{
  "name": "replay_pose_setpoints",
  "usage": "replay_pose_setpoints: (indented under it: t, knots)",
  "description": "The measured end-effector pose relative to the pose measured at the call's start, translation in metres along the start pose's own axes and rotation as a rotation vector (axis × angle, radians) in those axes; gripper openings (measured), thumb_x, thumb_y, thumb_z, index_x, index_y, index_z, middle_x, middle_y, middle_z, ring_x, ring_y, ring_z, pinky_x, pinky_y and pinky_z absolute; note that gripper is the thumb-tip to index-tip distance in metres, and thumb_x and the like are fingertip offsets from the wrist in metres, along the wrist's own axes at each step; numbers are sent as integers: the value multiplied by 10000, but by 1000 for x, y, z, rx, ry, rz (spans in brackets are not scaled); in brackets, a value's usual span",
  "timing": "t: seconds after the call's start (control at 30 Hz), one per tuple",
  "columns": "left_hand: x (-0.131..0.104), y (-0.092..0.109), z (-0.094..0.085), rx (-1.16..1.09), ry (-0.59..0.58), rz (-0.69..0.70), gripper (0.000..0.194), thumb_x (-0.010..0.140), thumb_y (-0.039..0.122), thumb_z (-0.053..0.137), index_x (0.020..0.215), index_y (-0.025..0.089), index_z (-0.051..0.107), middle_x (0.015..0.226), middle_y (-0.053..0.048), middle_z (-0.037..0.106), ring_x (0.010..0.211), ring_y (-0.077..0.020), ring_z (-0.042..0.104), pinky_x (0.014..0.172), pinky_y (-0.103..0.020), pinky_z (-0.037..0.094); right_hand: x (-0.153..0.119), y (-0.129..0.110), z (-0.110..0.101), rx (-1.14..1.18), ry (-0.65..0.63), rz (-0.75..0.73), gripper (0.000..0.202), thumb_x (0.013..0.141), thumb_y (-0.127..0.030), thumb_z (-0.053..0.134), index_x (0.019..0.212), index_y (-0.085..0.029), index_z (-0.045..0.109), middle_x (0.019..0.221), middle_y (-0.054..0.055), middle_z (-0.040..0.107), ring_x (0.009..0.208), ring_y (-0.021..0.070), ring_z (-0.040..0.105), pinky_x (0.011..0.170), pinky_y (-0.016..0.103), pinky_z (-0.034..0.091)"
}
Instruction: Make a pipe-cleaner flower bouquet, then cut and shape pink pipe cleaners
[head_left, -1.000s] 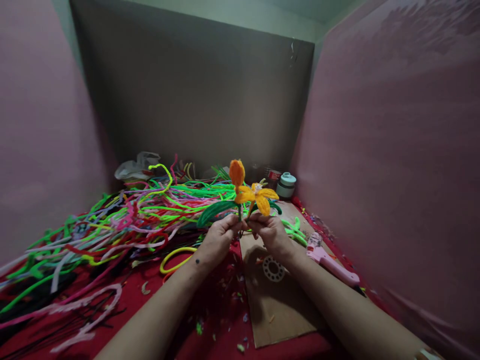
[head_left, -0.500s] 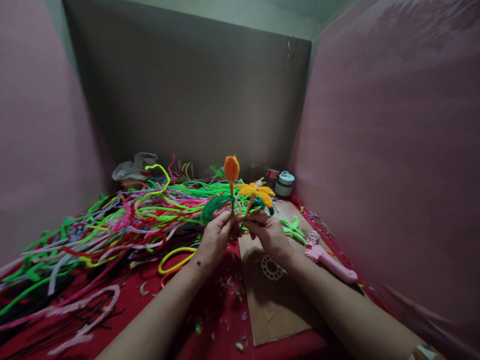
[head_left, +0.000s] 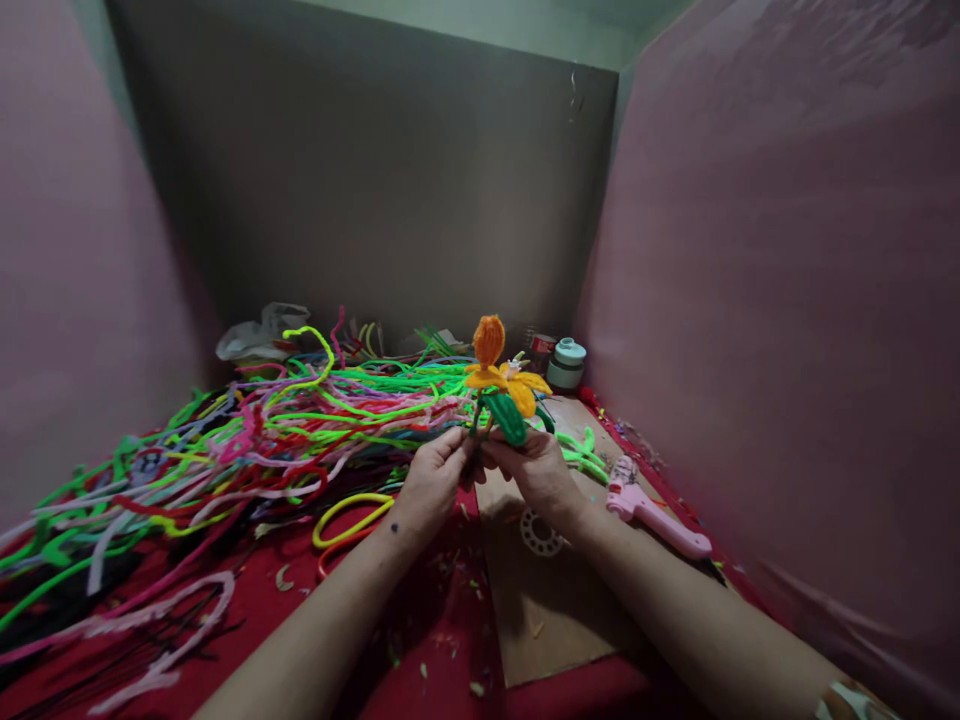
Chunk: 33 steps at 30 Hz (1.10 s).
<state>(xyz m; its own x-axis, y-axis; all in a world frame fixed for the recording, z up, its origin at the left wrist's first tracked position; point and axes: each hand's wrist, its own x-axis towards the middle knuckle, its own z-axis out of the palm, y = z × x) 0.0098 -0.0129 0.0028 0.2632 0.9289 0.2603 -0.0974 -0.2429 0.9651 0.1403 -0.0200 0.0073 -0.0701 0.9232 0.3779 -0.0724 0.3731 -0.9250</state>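
At the middle of the head view, my left hand [head_left: 429, 482] pinches the stem of an orange pipe-cleaner flower bud [head_left: 489, 340], which stands upright. My right hand [head_left: 541, 478], fingers closed, grips the stem of a yellow pipe-cleaner flower [head_left: 529, 396] with a pale centre. The two stems come together between my fingertips, and their lower ends are mostly hidden. A dark green fuzzy leaf [head_left: 507, 418] hangs in front of the yellow flower's stem. The bud rises just behind the yellow petals.
A large heap of coloured pipe cleaners [head_left: 352, 405] covers the left and back. On the right, a pink glue gun [head_left: 664, 522] rests by a cardboard sheet [head_left: 559, 625] bearing a white holed ring [head_left: 541, 533]. A pale green jar [head_left: 567, 365] stands behind. Scraps litter the red cloth [head_left: 420, 640].
The orange bud has shifted right, up against the yellow flower. Its green leaf has swung from the left side round to the right. Both hands stay closed, nearly in place.
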Motion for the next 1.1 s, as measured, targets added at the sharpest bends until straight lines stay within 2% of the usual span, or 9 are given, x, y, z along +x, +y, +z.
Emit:
replay_pose_setpoints:
  t: [0.17,0.27,0.43,0.57,0.67,0.77,0.93,1.1]
  knots:
    - [-2,-2,2,102,46,27,342,807,432,512,621,150,565,501,23,478,478,-79,395,478,-202,312,-2,4,0,-19,-44,8,215,723,-323,620,568,-176,591,531,-22,483,508,91,408,471,238,293]
    - [-5,-1,6,103,56,46,282,804,386,511,644,157,547,543,25,496,494,-78,386,481,-199,308,-3,5,1,20,-40,26,203,735,-334,610,608,-177,591,546,-26,484,529,94,425,493,236,306]
    - [-10,3,14,125,69,70,214,836,322,459,693,171,512,580,26,537,500,-77,404,490,-199,321,-4,5,0,-23,-69,-5,299,784,-340,581,543,-171,531,522,-24,479,522,94,432,525,244,327]
    - [-11,5,15,-17,48,42,146,824,324,497,839,180,480,610,22,591,505,-81,446,500,-199,343,-4,1,-2,63,-59,31,291,785,-348,586,564,-178,504,533,-31,439,522,98,423,526,249,323]
    - [-11,6,13,-137,24,0,194,759,327,596,799,175,482,631,12,606,551,-94,508,528,-207,385,-4,-1,-4,37,-36,26,319,778,-363,596,542,-179,486,537,-31,432,526,99,412,523,250,314]
    - [-10,6,11,-136,35,-32,201,719,325,635,718,153,531,630,0,599,579,-105,527,549,-221,413,-4,-1,-4,33,-36,18,295,770,-363,602,555,-177,523,541,-29,444,522,99,399,511,250,305]
    - [-10,7,8,-57,140,-43,182,702,304,643,657,139,582,571,9,590,534,-93,503,533,-216,386,-3,1,-4,38,-29,11,250,760,-320,604,559,-175,572,554,-23,480,516,94,396,502,248,300]
    - [-9,4,9,-115,172,-35,186,674,296,677,637,137,586,553,15,595,525,-87,499,535,-212,380,-2,-1,-1,78,-23,61,180,732,-303,618,609,-176,650,552,-15,513,511,99,423,480,247,305]
